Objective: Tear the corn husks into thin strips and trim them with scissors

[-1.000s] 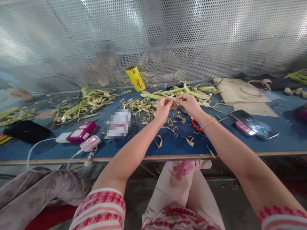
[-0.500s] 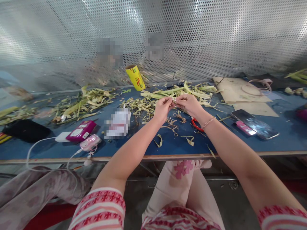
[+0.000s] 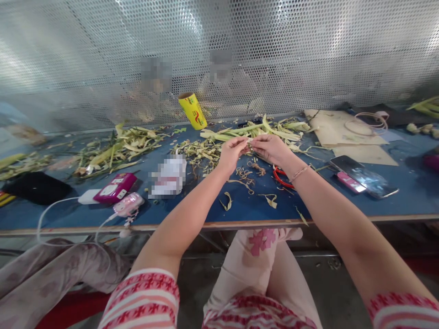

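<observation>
My left hand (image 3: 233, 154) and my right hand (image 3: 270, 148) meet fingertip to fingertip over the blue table. Both are closed in a pinch, with a small pale plant piece (image 3: 249, 142) between them, mostly covered by the fingers. Just behind them lies a heap of pale green stalks and leaves (image 3: 219, 135). Short cut plant bits (image 3: 199, 151) are spread to the left of my left hand. Thin brown strings or roots (image 3: 245, 174) lie below the hands. Red-handled scissors (image 3: 283, 177) sit partly under my right wrist.
A yellow roll (image 3: 193, 111) stands tilted at the back by the perforated metal wall. On the left are another plant heap (image 3: 120, 148), a magenta box (image 3: 115, 187) and a cabled pink device (image 3: 128, 204). To the right, a phone (image 3: 363, 177) lies near brown cardboard (image 3: 334, 130).
The fingertips have shifted slightly, and less of the pale piece shows between them. Both hands stay in nearly the same place. The view has moved a little.
</observation>
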Tool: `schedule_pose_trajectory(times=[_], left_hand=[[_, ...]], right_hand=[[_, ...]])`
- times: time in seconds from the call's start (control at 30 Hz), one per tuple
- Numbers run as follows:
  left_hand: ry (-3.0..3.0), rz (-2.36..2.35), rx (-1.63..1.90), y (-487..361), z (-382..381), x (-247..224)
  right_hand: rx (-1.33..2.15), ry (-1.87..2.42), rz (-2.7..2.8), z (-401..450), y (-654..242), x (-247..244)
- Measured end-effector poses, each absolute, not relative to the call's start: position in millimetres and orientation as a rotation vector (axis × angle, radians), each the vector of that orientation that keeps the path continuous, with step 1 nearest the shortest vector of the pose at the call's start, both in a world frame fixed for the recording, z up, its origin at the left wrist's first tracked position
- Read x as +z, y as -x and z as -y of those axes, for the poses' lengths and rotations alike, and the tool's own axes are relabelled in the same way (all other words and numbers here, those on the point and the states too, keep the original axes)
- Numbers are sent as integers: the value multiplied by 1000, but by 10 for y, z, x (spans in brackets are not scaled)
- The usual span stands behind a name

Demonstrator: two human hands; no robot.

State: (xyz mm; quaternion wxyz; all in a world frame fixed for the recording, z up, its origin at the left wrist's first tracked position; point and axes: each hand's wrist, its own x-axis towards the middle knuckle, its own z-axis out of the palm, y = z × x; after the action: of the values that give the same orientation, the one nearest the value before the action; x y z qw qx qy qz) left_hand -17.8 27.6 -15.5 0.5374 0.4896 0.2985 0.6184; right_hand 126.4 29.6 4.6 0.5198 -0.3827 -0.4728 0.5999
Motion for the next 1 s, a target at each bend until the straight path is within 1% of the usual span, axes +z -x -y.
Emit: schedule_pose_trajectory(times=[0.3,0.47,1.0], left_hand=[[-1413,-674,1424,249,-311,-163],[-1585,-619,1447,255,-260,-121],[-1716,-726,1549,239,-104,-7]], right_hand=[[1680,865,1089,-260,-1360,145],[1800,873,971,-247,-1377,197],[1908,815,903,-264,-1428,206]])
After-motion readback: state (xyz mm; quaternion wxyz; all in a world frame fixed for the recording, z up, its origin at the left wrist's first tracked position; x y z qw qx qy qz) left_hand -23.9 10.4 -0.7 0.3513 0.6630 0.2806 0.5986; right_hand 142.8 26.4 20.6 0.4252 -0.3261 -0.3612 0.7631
